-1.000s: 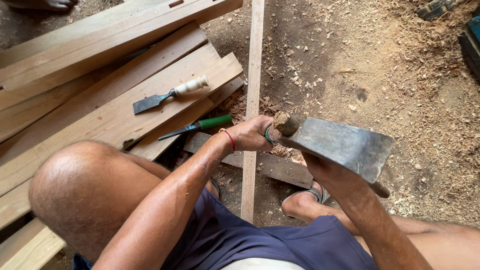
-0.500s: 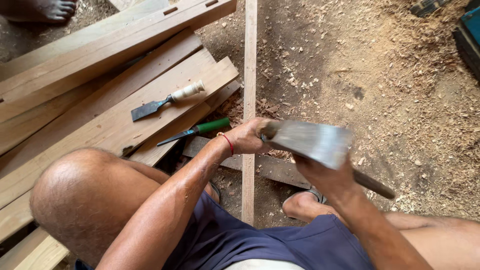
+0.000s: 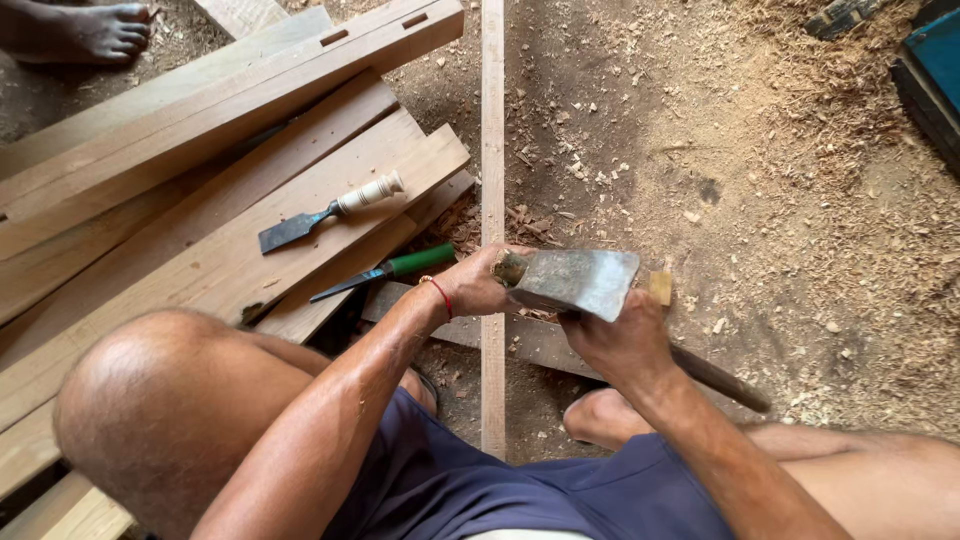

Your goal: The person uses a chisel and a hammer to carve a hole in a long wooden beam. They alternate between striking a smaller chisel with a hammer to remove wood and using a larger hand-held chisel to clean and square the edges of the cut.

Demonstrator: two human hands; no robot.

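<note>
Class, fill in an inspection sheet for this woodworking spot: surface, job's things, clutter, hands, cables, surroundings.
Surface: dirt floor strewn with sawdust and chips.
Job's things: hatchet held over a narrow strip; a small wood piece against the blade.
Clutter: white-handled chisel and green-handled chisel on stacked planks.
Hands: left hand holds the wood piece; right hand grips the hatchet near its head.
Cables: nothing seen.
Surroundings: another person's bare foot, blue box.

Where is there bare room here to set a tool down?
The sawdust ground right of the thin strip is open up to the blue box. The plank below the white-handled chisel has bare length. It is crowded around the left hand, right hand, hatchet and green-handled chisel.
</note>
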